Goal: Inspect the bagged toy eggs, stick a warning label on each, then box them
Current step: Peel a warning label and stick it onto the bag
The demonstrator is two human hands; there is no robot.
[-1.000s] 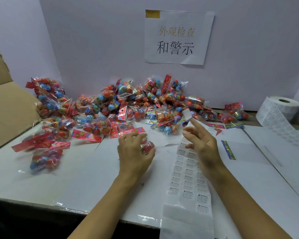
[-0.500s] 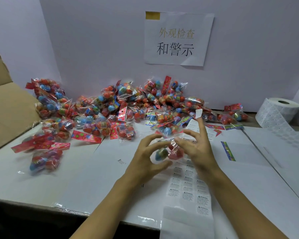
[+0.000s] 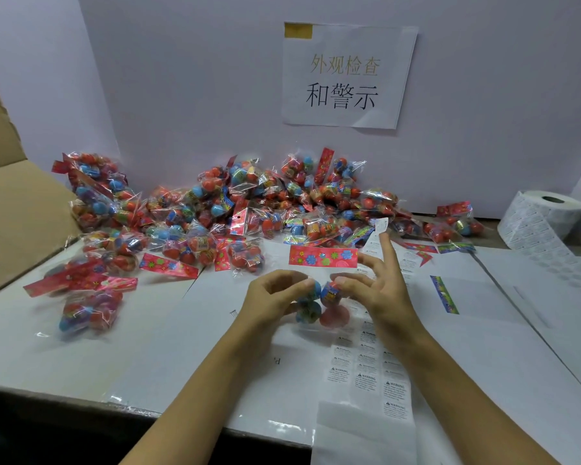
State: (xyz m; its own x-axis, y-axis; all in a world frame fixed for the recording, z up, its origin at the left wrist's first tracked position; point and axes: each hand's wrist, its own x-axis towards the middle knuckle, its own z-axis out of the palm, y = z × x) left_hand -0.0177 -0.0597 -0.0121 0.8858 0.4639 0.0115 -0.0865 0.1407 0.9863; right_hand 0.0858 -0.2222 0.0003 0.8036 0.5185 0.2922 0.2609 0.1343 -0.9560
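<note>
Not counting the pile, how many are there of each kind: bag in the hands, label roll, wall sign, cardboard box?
Held bag: 1
Label roll: 1
Wall sign: 1
Cardboard box: 1
Total: 4

Only 1 view, from the person's head, looks forward and down across the white table toward the wall sign. Both forearms enter from the bottom edge, close to the lens; the cardboard box sits at the left edge.
</note>
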